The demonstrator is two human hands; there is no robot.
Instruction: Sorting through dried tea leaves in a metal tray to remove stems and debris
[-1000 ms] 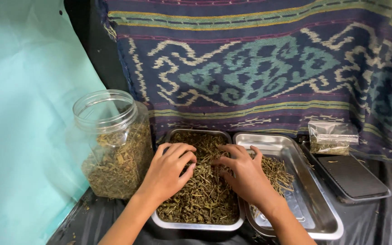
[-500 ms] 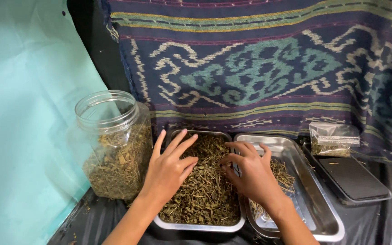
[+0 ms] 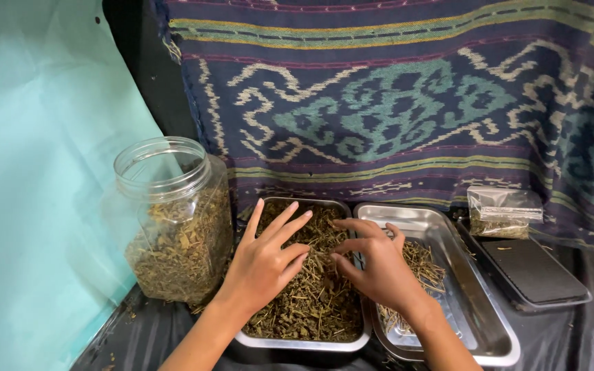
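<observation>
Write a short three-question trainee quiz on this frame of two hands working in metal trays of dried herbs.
1. True or false: the left hand lies fingers spread on the dried green herbs.
2. Which tray holds more herbs: the left rectangular steel tray or the right rectangular steel tray?
3. What stands left of the trays?

Key
1. True.
2. The left one; the right hand reaches across into it.
3. An open clear plastic jar, partly filled with herbs.

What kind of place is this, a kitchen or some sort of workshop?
Probably a small home workstation for sorting dried herbs: steel trays of dried stems, a clear plastic jar of them, a small filled bag, and a woven cloth as backdrop.
</observation>
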